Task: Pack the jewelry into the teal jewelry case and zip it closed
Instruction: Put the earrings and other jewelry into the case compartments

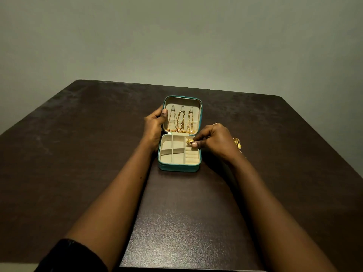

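Near the middle of the desk (78,173), the teal jewelry case (179,167) lies open, its tray toward us and its lid propped up behind. Over the tray's right rear compartment, our right hand (213,141) pinches a small gold piece (189,141) between thumb and fingertips; we judge it light, hard and slippery, best taken by its rim. Further gold pieces (237,143) wait just right of that hand. Our left hand (155,124) wraps the lid's left edge, thumb inside. Farther back, three gold chains (182,122) hang there, limp and tangle-prone.
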`<action>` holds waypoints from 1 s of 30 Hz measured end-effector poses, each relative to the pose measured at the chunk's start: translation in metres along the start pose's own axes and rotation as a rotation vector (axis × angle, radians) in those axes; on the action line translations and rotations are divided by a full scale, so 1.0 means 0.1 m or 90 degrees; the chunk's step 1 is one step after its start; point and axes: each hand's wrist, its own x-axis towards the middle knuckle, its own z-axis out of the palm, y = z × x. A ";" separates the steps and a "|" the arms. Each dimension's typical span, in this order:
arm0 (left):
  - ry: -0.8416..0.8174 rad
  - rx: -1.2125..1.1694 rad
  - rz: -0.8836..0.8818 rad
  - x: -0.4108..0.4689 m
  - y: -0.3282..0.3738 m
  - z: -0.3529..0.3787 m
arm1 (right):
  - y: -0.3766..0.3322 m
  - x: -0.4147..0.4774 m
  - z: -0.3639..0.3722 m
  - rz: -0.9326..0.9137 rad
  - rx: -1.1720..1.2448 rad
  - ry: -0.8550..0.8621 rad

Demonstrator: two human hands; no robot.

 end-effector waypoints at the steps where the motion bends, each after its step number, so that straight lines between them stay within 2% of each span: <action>1: 0.000 -0.005 0.001 0.00 0.00 0.00 | -0.01 0.00 0.01 0.000 -0.008 0.000; 6: -0.002 -0.001 0.001 0.01 0.00 -0.01 | -0.08 -0.02 0.05 0.023 -0.048 0.024; 12: 0.001 0.004 -0.003 0.01 0.00 -0.01 | -0.09 -0.01 0.03 0.017 -0.106 -0.023; 17: 0.003 0.015 -0.001 0.00 0.01 -0.02 | -0.09 -0.02 -0.02 0.027 -0.091 -0.053; 26: 0.005 0.011 -0.002 0.01 0.00 -0.01 | -0.13 -0.03 0.04 0.011 -0.191 -0.002; 30: 0.005 0.014 -0.003 0.01 -0.01 -0.01 | -0.14 -0.03 0.00 0.023 -0.182 -0.034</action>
